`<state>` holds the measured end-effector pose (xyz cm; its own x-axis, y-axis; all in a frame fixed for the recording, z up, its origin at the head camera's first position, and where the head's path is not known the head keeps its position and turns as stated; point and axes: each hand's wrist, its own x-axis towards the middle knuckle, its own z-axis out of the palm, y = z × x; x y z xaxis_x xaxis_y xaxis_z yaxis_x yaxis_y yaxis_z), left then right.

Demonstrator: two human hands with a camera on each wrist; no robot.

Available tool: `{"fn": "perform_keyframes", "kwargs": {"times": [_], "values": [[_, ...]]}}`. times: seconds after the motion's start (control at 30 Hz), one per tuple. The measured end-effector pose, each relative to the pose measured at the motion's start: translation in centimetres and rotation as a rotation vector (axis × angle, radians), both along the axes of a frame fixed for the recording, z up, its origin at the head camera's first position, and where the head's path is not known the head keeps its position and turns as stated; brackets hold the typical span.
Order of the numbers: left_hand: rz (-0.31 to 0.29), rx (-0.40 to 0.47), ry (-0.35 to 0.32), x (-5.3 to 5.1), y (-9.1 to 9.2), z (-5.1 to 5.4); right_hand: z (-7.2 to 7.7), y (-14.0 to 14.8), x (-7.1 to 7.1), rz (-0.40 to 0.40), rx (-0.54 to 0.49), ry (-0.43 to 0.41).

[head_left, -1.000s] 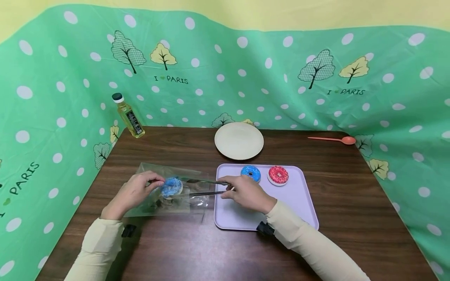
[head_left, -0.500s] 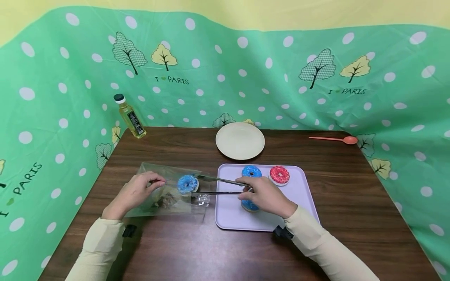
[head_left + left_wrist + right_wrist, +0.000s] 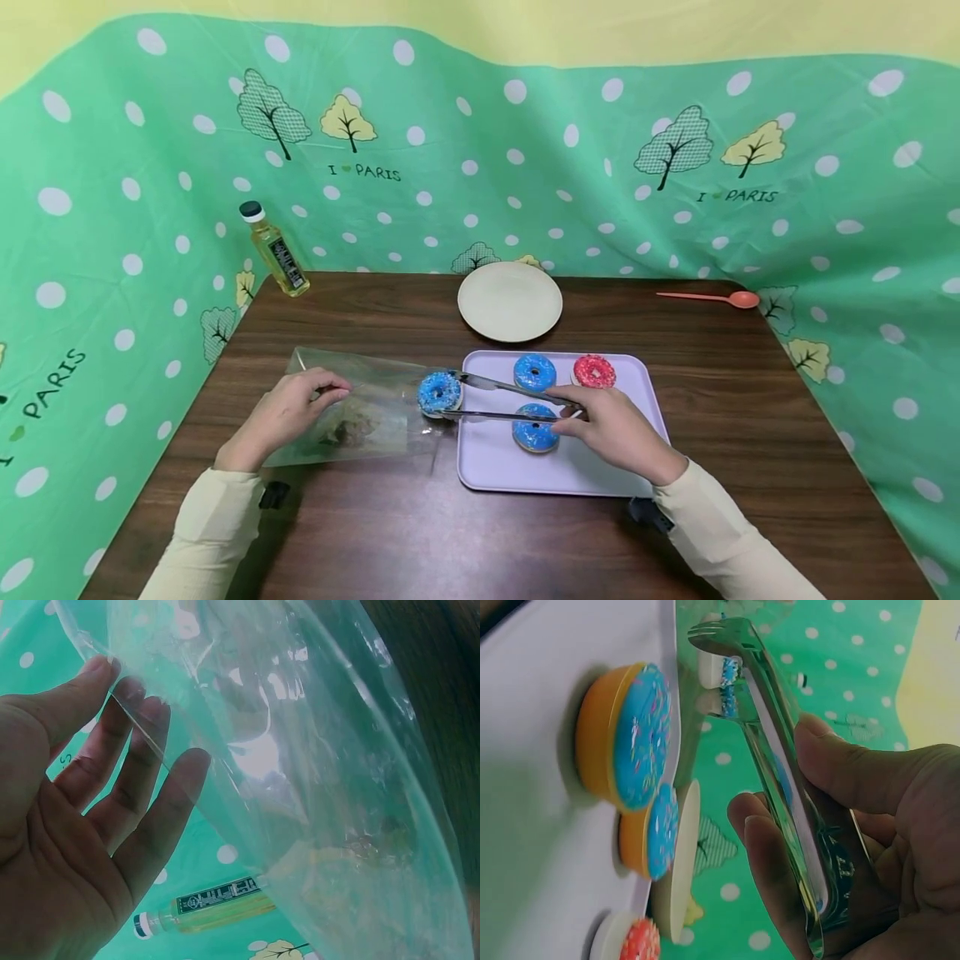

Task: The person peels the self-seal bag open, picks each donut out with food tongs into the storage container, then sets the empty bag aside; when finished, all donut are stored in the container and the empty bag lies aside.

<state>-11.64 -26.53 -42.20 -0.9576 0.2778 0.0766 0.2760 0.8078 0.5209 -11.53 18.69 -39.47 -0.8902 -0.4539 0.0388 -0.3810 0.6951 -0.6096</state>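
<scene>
My left hand (image 3: 294, 410) pinches the edge of a clear plastic bag (image 3: 300, 750) between thumb and fingertips, the bag's mouth facing right. In my right hand (image 3: 611, 425) is a pair of metal tongs (image 3: 780, 765), gripped between thumb and fingers. Between the tongs' tips sits a donut with blue icing and sprinkles (image 3: 439, 393), at the bag's mouth beside the tray's left rim. On the lilac tray (image 3: 495, 475) lie two blue donuts, a rear one (image 3: 535, 372) and a front one (image 3: 536, 428), plus a red donut (image 3: 593, 372).
A cream plate (image 3: 510, 302) lies behind the tray. An oil bottle (image 3: 279, 254) stands at the back left corner of the wooden table (image 3: 420, 542). At the back right lies a coral spoon (image 3: 720, 298).
My right hand has moved right with the tongs, drawing the blue donut from inside the bag to its mouth. The left hand has stayed at the bag's edge.
</scene>
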Motion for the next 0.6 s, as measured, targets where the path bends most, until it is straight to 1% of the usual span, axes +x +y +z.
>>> {"fn": "perform_keyframes", "kwargs": {"times": [0.17,0.43,0.6], "values": [[0.005,-0.004,0.010,0.0,0.1,-0.1,0.2,1.6,0.7,-0.052,0.020,-0.015],[0.009,0.003,-0.004,0.1,0.2,-0.1,0.7,4.0,2.0,-0.120,0.043,-0.049],[0.010,0.007,-0.008,0.2,0.3,-0.1,0.9,5.5,2.6,-0.164,0.035,-0.033]]}}
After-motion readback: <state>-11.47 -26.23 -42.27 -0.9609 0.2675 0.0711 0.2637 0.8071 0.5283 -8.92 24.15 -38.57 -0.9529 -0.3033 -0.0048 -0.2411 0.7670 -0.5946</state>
